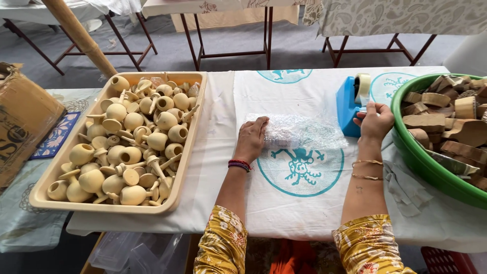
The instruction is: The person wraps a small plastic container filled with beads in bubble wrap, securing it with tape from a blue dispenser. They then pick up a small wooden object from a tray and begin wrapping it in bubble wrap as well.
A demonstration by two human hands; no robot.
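My left hand [251, 138] lies flat on a roll of bubble wrap [297, 133] on the white printed cloth, pressing its left end down. Something is wrapped inside the bubble wrap; I cannot tell what. My right hand [374, 121] reaches to the blue tape dispenser [349, 104] and pinches the end of the tape at its roll [362, 86]. The dispenser stands just right of the bubble wrap.
A beige tray [188, 152] full of pale wooden cup-and-stem pieces [137, 137] sits at the left. A green basin [421, 162] of wooden blocks stands at the right. A cardboard box [23, 119] is at the far left. Table frames stand behind.
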